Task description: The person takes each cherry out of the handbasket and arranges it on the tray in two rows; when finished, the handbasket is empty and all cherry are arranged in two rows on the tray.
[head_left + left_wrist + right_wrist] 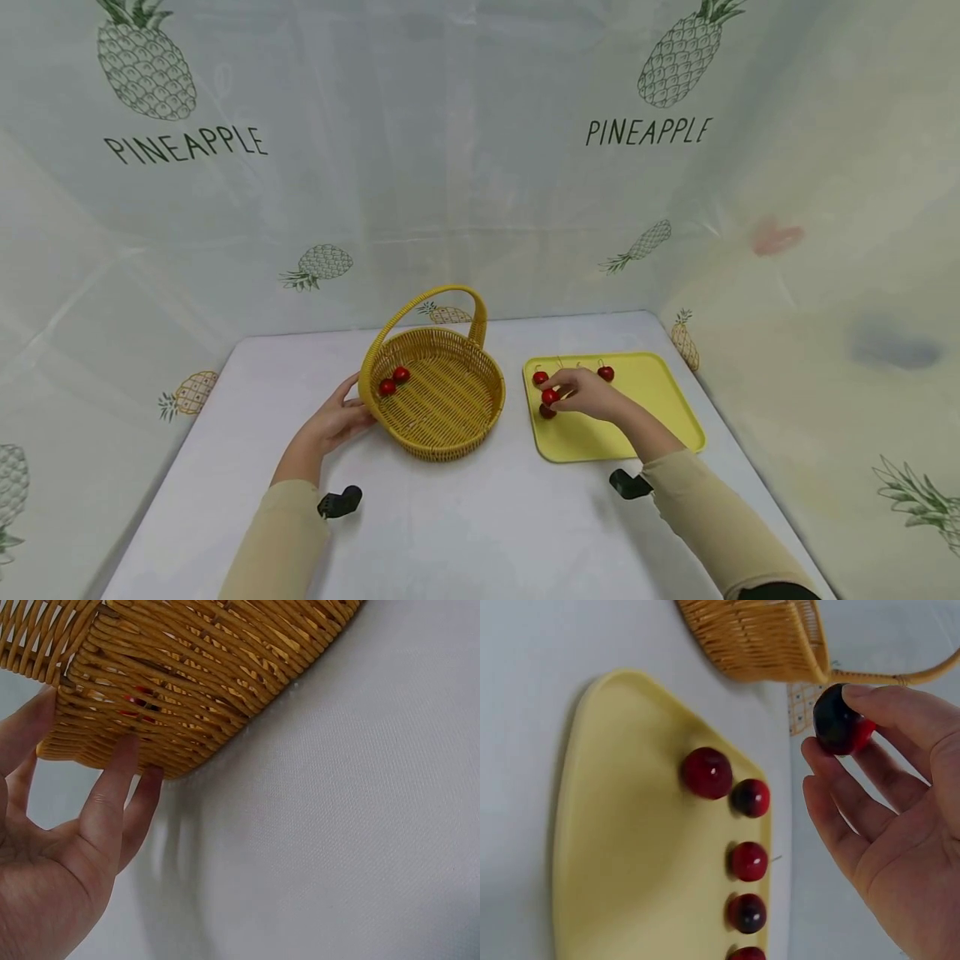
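Observation:
On the left, a yellow wicker basket [438, 400] with an arched handle has two red cherries [394, 382] inside. My left hand [341, 423] touches its outer left side. In the left wrist view, extended fingers [105, 802] rest against the woven wall. My right hand [588, 395] is above the left part of a yellow tray [660, 408], pinching a cherry [840, 720] between thumb and fingertips. That cherry looks dark on one side and red on the other. Several other cherries lie on the tray, most in a row along its far edge, with one cherry [706, 772] nearer the middle.
Both basket and tray stand on a white table [465, 525]. A pale curtain [465, 167] with pineapple prints hangs behind and at the sides. The basket handle rises above its rim at the back left.

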{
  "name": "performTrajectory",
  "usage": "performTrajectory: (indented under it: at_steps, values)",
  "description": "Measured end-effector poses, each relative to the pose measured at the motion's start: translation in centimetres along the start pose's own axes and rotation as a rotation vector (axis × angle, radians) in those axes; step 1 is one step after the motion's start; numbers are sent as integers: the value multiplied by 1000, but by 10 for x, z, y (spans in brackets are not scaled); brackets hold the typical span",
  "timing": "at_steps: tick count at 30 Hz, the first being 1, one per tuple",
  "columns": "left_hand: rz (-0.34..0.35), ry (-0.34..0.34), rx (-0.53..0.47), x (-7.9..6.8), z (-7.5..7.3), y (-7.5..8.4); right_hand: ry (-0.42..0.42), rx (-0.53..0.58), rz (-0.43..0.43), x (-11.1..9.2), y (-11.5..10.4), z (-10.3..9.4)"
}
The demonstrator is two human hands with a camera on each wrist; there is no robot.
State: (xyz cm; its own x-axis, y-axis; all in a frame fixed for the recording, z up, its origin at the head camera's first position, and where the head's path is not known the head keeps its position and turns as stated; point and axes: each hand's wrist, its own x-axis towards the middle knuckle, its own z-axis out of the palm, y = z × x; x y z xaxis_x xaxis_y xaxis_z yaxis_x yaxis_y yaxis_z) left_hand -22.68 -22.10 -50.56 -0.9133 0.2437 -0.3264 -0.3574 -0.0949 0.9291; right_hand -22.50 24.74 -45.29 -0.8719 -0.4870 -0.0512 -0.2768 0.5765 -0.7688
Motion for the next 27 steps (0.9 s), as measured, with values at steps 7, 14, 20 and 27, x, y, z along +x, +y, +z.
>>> performTrajectory:
  at_steps: [7, 14, 20, 27]
  values:
    - [5, -6, -6, -1, 0, 0, 57, 30, 26, -7, 20, 0]
    - [9, -11, -3, -1, 0, 0, 87, 46, 60, -9, 34, 0]
    - [1, 0, 3, 0, 0, 0, 150, 42, 95, -10, 48, 5]
    - [-2, 5, -3, 1, 1, -1, 226, 40, 126, -11, 61, 10]
